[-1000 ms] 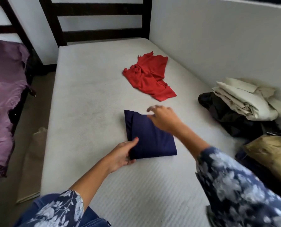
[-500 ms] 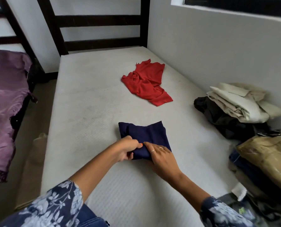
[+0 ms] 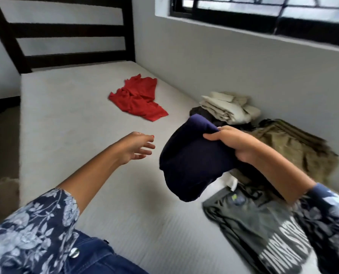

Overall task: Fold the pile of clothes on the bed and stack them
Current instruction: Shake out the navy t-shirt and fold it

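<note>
While right hand [image 3: 235,144] grips folded navy garment [image 3: 192,161] lifted off bed [image 3: 70,123], left hand [image 3: 137,146] hangs open, empty. Cream stack [image 3: 227,108] folded by wall. Left: red garment [image 3: 138,98], olive [image 3: 295,147], grey printed shirt [image 3: 263,230] unfolded.

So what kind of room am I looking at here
Most likely a bedroom: a bare mattress on a bed with a dark slatted headboard, a window above it, and clothes lying on the mattress, such as a red garment.
</note>
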A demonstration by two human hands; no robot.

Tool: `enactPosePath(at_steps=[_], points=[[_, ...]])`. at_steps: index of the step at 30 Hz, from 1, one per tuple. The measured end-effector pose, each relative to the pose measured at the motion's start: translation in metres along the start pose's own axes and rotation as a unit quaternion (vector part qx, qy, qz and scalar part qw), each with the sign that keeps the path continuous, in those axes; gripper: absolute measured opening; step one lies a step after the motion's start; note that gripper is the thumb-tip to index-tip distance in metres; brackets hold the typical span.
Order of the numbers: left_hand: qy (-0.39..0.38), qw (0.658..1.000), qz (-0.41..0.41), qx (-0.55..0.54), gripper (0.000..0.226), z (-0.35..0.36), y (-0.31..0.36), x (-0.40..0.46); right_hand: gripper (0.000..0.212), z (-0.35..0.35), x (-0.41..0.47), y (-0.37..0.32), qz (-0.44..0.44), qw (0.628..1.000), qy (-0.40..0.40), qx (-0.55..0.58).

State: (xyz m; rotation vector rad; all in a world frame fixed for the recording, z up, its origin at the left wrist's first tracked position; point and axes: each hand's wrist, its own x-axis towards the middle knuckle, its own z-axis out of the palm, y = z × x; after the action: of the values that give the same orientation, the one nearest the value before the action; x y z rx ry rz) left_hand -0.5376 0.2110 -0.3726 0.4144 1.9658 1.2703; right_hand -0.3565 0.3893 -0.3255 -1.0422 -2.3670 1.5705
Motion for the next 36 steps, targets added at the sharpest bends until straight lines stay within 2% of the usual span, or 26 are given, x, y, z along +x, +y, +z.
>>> enactPosePath(at_steps=[4, 7, 10, 15, 18, 20, 22, 24, 26, 29, 31, 34, 36], points=[[-0.064, 0.997, -0.008, 0.045, 0.022, 0.041, -0.004, -0.009, 0.014, -0.033, -0.063, 0.028, 0.09, 0.98, 0.083, 0.158], [-0.098, 0.992, -0.007, 0.073, 0.024, 0.071, -0.004, -0.013, 0.022, -0.051, -0.093, 0.045, 0.122, 0.953, 0.1, 0.259], [-0.118, 0.99, 0.005, 0.084, 0.028, 0.101, -0.001, -0.02, 0.031, -0.062, -0.112, 0.053, 0.109, 0.921, 0.133, 0.35], [-0.094, 0.988, 0.066, 0.101, 0.039, 0.138, 0.004, -0.025, 0.032, -0.072, -0.13, 0.08, 0.014, 0.84, 0.175, 0.514], [-0.105, 0.982, 0.085, 0.134, 0.036, 0.155, -0.003, -0.023, 0.034, -0.063, -0.139, 0.131, 0.058, 0.803, 0.212, 0.554], [-0.122, 0.975, 0.078, 0.168, 0.033, 0.161, -0.013, -0.023, 0.032, -0.041, -0.146, 0.174, 0.158, 0.791, 0.219, 0.549], [-0.135, 0.969, 0.06, 0.199, 0.034, 0.162, -0.024, -0.021, 0.015, -0.018, -0.155, 0.212, 0.264, 0.775, 0.233, 0.525], [-0.141, 0.962, 0.039, 0.229, 0.037, 0.16, -0.033, -0.018, 0.011, -0.006, -0.159, 0.239, 0.289, 0.759, 0.271, 0.517], [-0.14, 0.959, 0.026, 0.247, 0.04, 0.157, -0.038, -0.015, 0.015, -0.005, -0.155, 0.241, 0.262, 0.764, 0.331, 0.489], [-0.132, 0.958, 0.03, 0.251, 0.04, 0.154, -0.04, -0.014, 0.05, -0.006, -0.148, 0.224, 0.232, 0.784, 0.462, 0.343], [-0.127, 0.959, 0.036, 0.251, 0.039, 0.151, -0.04, -0.013, 0.056, -0.002, -0.146, 0.204, 0.19, 0.799, 0.512, 0.25], [-0.124, 0.957, 0.039, 0.261, 0.041, 0.146, -0.041, -0.012, 0.049, 0.01, -0.135, 0.182, 0.094, 0.832, 0.522, 0.165], [-0.118, 0.956, 0.042, 0.264, 0.04, 0.141, -0.041, -0.013, 0.043, 0.026, -0.122, 0.169, 0.028, 0.865, 0.477, 0.153]])
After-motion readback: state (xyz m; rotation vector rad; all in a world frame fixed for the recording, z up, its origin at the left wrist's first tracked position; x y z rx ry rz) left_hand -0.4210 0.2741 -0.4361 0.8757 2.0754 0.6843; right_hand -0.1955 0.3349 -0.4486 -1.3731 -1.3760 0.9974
